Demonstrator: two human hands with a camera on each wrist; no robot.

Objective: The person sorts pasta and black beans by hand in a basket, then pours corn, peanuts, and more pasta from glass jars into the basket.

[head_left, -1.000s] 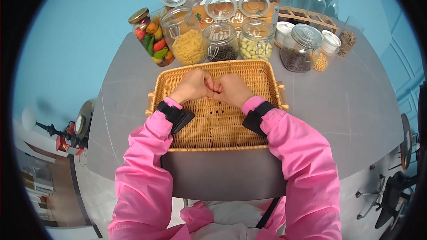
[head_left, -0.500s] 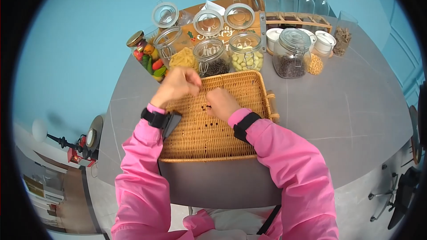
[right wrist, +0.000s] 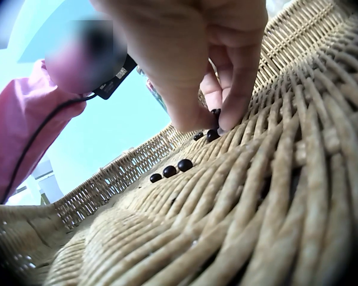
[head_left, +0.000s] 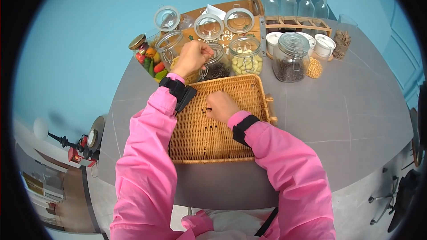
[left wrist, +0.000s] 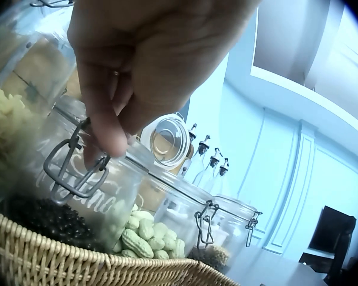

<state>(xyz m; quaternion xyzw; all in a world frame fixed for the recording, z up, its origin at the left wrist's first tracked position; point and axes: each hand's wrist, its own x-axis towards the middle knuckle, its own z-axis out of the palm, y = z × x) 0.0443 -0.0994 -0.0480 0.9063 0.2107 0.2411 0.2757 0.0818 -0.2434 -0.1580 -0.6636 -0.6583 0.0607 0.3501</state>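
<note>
My left hand (head_left: 192, 58) is over the mouth of the glass clip-top jar of black beans (head_left: 218, 71), fingers pointing down. In the left wrist view its fingertips are bent together beside the wire clasp (left wrist: 77, 173); I cannot tell whether anything is between them. Low in the wicker basket (head_left: 231, 144), my right hand (head_left: 222, 106) pinches a small black bean (right wrist: 216, 112) between thumb and fingers. More beans lie on the weave close by, among them a short row with one shiny black bean (right wrist: 185, 165) at its end.
Behind the basket stand jars of pasta (left wrist: 6, 131) and pale green peanut-shaped pieces (head_left: 247, 64), and a tall jar of colourful vegetables (head_left: 153, 64). To the right are a closed jar (head_left: 291, 62), a corn-kernel jar (head_left: 315, 66), white canisters (head_left: 325, 43) and bottles in a rack (head_left: 298, 21).
My hands were together over the basket; the left has parted from the right and moved forward to the black-bean jar. The right has stayed low in the basket. The head view has shifted slightly.
</note>
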